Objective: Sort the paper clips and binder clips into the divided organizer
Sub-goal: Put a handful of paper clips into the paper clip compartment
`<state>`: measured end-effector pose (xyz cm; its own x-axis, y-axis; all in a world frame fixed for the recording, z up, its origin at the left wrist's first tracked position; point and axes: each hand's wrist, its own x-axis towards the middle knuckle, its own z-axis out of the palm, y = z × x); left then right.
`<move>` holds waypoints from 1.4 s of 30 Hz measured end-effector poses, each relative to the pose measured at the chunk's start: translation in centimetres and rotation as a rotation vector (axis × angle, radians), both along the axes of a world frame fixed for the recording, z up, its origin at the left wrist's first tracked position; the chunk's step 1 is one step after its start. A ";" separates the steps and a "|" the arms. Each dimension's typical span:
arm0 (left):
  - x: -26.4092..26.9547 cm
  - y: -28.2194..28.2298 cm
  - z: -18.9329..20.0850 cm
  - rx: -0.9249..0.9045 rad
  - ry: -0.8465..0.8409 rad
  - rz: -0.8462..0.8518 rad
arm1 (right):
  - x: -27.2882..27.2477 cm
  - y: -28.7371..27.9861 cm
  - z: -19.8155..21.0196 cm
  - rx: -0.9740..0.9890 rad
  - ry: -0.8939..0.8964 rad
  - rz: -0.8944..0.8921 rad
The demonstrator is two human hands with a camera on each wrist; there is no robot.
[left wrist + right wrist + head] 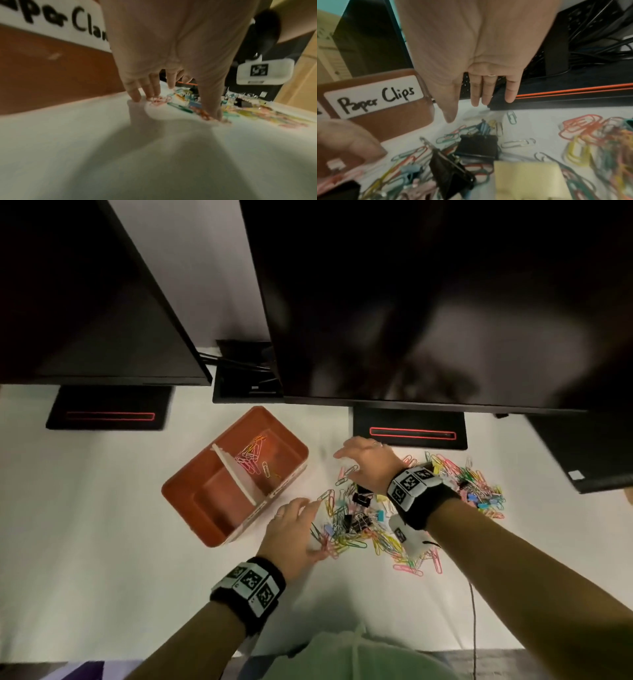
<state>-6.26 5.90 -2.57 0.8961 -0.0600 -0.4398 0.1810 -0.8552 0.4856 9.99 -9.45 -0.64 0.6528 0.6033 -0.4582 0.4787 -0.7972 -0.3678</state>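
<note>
An orange divided organizer point(191, 491) sits left of centre on the white table, with a white divider point(236, 474) and several paper clips point(253, 457) in its far compartment. Its label point(373, 98) reads "Paper Clips". A mixed pile of coloured paper clips point(387, 539) and binder clips spreads to its right, with black binder clips point(477, 146) in it. My left hand point(310, 525) is at the pile's left edge, spread fingers point(135, 94) and thumb touching clips on the table. My right hand point(346, 463) hovers over the pile's far side, fingers straight point(485, 93), holding nothing.
Two dark monitors overhang the back of the table on black stands point(411, 433) point(109, 416). A black device point(589, 453) lies at the far right. A thin cable point(474, 628) runs to the near edge. A yellow binder clip point(527, 180) lies in the pile.
</note>
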 end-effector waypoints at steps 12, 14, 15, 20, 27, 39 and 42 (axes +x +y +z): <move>1.0 -0.1 -2.6 -0.182 -0.141 0.170 | -0.8 -0.6 -1.1 -0.105 0.082 0.190; 1.1 -0.3 -2.7 -0.181 -0.120 0.218 | -0.9 -0.9 -1.2 -0.099 0.093 0.163; 1.1 -0.3 -2.6 -0.183 -0.111 0.244 | -0.9 -1.1 -1.1 -0.089 0.096 0.153; 1.4 -0.6 -2.6 -0.139 -0.105 0.211 | -1.6 -1.7 -1.2 -0.071 0.091 0.242; 1.5 -1.1 -2.6 -0.104 -0.072 0.232 | -2.3 -1.4 -1.6 -0.100 0.081 0.283; 1.4 -1.0 -0.4 -0.139 -0.079 0.279 | -2.7 -2.3 0.3 -0.035 0.016 0.277; 1.3 -0.2 3.1 -0.228 -0.166 0.309 | -2.4 -1.7 2.7 0.127 0.024 0.189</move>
